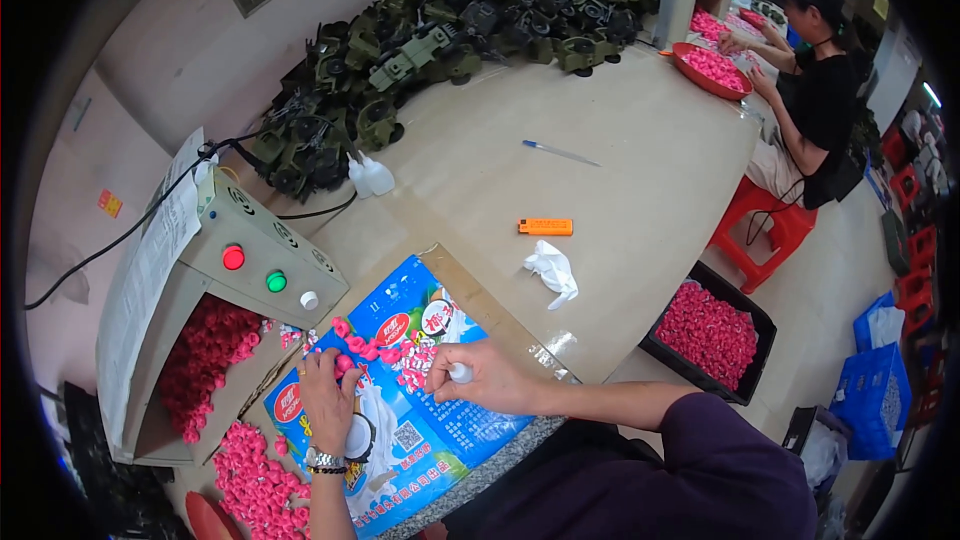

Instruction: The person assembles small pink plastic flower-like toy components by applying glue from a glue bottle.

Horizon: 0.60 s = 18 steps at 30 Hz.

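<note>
My left hand (328,402), with a watch on its wrist, is closed at the fingertips on a small pink plastic piece (345,364). It rests above a blue printed cardboard sheet (430,440). In my right hand (487,377), the curled fingers hold a small white squeeze bottle (460,372); its tip is hard to make out. Between the hands lies a short row of pink pieces (370,350), beside a cluster of small white-and-pink parts (415,360). More pink pieces (255,485) are heaped left of the sheet.
A grey box machine (265,240) with coloured buttons holds pink pieces at left. Green toy vehicles (410,55) pile up behind. A pen (560,153), orange lighter (545,227) and crumpled tissue (551,273) lie on the table. Right: a black crate (655,345) and a seated person (820,90).
</note>
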Tool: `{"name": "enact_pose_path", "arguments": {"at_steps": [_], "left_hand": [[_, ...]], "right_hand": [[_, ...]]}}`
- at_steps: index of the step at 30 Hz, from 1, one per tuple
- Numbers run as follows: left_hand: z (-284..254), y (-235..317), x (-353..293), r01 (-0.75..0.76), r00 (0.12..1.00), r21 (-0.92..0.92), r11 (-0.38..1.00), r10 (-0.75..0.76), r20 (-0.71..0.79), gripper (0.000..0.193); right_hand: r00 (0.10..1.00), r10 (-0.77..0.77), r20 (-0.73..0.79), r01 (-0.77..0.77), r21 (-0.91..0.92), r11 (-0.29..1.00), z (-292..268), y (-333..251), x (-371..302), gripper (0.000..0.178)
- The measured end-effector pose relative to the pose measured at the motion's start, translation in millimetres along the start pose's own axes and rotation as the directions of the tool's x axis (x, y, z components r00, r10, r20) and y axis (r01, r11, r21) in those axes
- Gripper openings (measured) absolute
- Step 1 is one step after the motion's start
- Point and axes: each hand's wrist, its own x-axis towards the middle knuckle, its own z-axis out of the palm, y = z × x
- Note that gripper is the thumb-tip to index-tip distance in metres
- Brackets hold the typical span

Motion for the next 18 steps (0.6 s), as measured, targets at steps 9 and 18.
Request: {"name": "enact_pose_path", "arguments": {"at_steps": [9, 18], "left_hand": [[-18, 17, -56, 0.128, 0.991, 0.018, 0.992, -0.127, -0.044, 0.038], [-16, 18, -58, 0.052, 0.998, -0.025, 0.998, -0.052, -0.02, 0.035]], "right_hand": [[0.999, -0.011, 0.039, 0.011, 0.013, 1.0, 5, -5, 0, 0.01], [0.969, 0.069, -0.236, -0.049, 0.089, 0.995, -38, -27, 33, 0.015]]}}
